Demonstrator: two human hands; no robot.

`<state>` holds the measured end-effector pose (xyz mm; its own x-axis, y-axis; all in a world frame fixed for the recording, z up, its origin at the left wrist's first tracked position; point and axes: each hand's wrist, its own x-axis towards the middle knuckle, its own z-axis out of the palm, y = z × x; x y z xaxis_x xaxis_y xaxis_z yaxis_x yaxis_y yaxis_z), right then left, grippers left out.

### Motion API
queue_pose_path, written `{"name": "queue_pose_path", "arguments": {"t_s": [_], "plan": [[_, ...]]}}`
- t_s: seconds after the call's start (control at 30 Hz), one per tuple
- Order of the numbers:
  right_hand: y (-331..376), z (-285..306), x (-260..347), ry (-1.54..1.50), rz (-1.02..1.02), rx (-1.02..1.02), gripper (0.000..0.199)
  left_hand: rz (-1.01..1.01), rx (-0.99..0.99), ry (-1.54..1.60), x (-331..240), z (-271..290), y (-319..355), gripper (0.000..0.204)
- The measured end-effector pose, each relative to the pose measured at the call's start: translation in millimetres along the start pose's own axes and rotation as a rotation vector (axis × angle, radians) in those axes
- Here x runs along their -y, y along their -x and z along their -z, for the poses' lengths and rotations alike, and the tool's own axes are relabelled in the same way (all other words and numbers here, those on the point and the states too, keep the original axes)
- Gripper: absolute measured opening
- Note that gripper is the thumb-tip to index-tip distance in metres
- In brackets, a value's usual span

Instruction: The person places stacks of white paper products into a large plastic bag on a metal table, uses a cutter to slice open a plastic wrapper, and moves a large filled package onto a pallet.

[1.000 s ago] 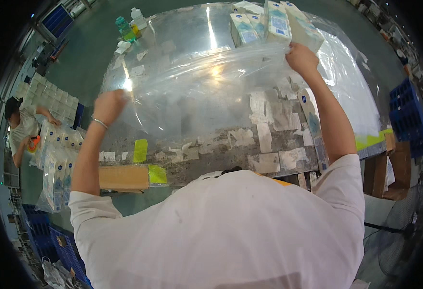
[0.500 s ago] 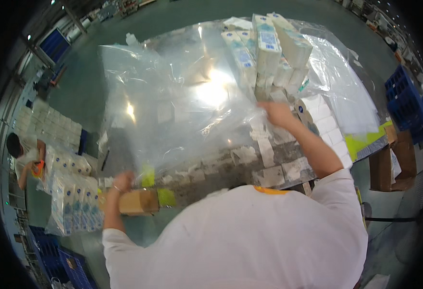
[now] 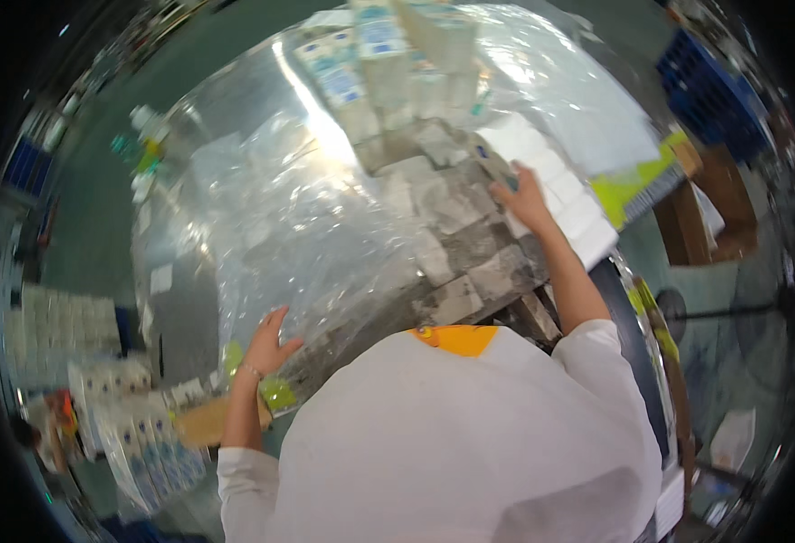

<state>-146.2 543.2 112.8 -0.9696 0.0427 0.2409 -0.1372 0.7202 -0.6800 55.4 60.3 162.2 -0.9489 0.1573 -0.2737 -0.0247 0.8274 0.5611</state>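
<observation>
A large clear plastic bag [image 3: 312, 217] lies slack across the worktable [image 3: 185, 308]. My left hand [image 3: 269, 346] is open at the bag's near left edge, fingers and thumb apart, holding nothing. Farther right, my right hand [image 3: 526, 201] is also open, beside a row of white tissue packs [image 3: 556, 176]. Its fingertips are close to the row's left end; whether they touch it I cannot tell. Several tissue packs with blue-green print [image 3: 384, 68] are stacked at the far side of the table.
More clear plastic sheeting [image 3: 560, 81] covers the far right. A brown carton [image 3: 719, 213] stands off the table's right side, near a blue crate [image 3: 714, 95]. Bagged packs [image 3: 149, 443] sit at lower left, by another person [image 3: 49, 434]. Bottles [image 3: 149, 127] show at far left.
The plastic bag, stretched between my hands before, now lies loose on the table. Both hands have let go, and the right has moved to the white packs. The view has shifted.
</observation>
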Motion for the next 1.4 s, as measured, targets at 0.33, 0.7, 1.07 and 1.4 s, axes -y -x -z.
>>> {"name": "queue_pose_path", "arguments": {"t_s": [0.33,0.7,1.07,1.4], "plan": [[41,80,-50,0.289,-0.5,0.317,0.059,-0.257,0.274,0.462,-180,-54,-137,0.043],[54,-41,-49,-0.901,-0.553,-0.292,0.059,0.284,0.49,0.722,-220,-124,-204,0.061],[42,27,-5,-1.499,-0.889,0.424,0.057,0.046,0.375,0.893,-214,-81,-143,0.051],[104,58,-42,-1.115,-0.754,0.085,0.055,0.046,0.041,-0.507,12,-3,-18,0.063]]}}
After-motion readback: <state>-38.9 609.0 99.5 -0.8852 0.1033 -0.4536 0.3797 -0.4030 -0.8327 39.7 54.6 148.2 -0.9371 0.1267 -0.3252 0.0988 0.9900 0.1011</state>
